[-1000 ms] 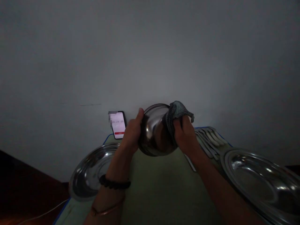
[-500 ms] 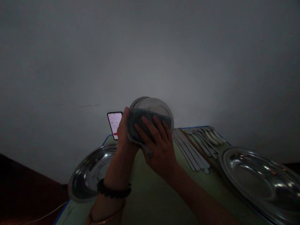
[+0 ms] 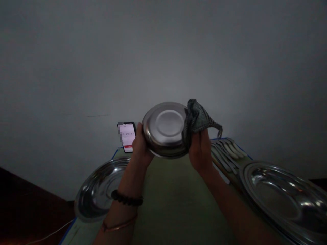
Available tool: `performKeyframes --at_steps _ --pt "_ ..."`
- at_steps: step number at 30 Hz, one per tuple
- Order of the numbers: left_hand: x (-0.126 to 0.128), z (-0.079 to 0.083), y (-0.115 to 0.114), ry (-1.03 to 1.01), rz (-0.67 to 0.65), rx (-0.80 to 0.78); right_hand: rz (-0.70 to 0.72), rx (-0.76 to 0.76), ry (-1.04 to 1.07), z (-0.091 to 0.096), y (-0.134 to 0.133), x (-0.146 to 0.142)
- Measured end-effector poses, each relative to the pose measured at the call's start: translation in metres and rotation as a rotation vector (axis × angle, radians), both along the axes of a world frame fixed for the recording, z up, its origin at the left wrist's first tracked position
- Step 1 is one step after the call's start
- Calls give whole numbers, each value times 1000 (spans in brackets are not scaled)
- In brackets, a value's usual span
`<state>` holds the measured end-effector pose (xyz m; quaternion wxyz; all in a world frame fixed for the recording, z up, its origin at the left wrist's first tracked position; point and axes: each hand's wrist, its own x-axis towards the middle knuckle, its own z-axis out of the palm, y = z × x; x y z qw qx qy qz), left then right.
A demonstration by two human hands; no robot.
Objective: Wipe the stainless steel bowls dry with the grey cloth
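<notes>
A round stainless steel bowl (image 3: 163,126) is held up above the table, its ringed underside facing me. My left hand (image 3: 141,144) grips its left rim, thumb up along the edge and the other fingers hidden behind. At the right rim, my right hand (image 3: 201,151) is closed on a grey-green checked cloth (image 3: 200,117). That cloth is bunched over the bowl's right edge, and a corner with a loop hangs out to the right. Most of the right fingertips are covered by it.
A steel basin (image 3: 94,194) stands at the table's left, a larger steel dish (image 3: 278,200) at the right. Several pieces of cutlery (image 3: 227,151) lie at the back right. A phone (image 3: 127,137) showing a timer leans on the wall behind the green table (image 3: 168,204).
My right hand and the cloth have moved from across the bowl's underside to its right rim. The bowl's underside is now uncovered. My left hand keeps its hold.
</notes>
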<state>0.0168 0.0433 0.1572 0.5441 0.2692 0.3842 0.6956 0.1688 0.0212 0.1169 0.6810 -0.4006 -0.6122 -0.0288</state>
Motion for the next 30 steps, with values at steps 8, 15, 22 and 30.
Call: performKeyframes --at_steps 8,15,22,30 --pt "7 16 -33 838 -113 61 -90 -246 27 -6 7 0" --pt "4 25 -42 856 48 266 -53 24 -265 12 -37 -36" --pt "1 29 -41 827 24 69 -62 6 -58 5 -4 -6" --pt "10 33 -48 691 -69 155 -55 114 -276 13 -31 -28"
